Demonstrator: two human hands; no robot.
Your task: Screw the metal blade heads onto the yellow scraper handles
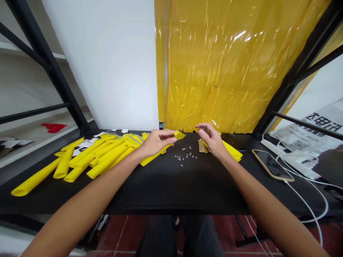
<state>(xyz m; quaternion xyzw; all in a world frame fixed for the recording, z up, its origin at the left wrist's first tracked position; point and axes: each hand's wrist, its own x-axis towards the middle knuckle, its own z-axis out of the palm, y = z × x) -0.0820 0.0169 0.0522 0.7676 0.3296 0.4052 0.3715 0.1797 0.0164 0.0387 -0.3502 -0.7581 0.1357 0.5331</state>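
My left hand [157,142] is closed around a yellow tubular handle [150,159], whose dark-tipped upper end sticks out past the fingers. To its right, my right hand [211,138] hovers above the bench with the index finger held apart from the thumb and nothing visible between them. Under and behind that hand lie another yellow piece [232,150] and a bit of brown cardboard [203,146]. Several small screws and nuts [187,154] are scattered on the black bench [184,185] between the hands.
A pile of yellow tubular handles [99,155] covers the bench's left side. On the right a phone [272,165] lies plugged into a white cable [305,196], near a printed plastic bag [313,132]. Black rack posts [50,67] frame both sides; yellow film [214,71] hangs behind.
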